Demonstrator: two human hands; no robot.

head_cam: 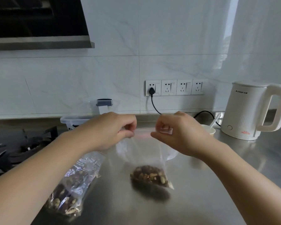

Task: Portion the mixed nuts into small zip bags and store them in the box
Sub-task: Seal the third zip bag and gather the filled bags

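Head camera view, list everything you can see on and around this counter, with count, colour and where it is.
small zip bag: one, clear, held up over the counter's middle, mixed nuts in its bottom
large nut bag: one, clear crinkled, lying on the counter at left
storage box: one, clear with grey clip, at the back by the wall
electric kettle: one, white, back right
small bowl: one, white, with a white spoon, left of the kettle
wall sockets: four, white, one holding a black plug
gas hob: one, black, far left
counter: one, steel
left hand: fingers pinch the bag's top edge
right hand: fingers pinch the bag's top edge
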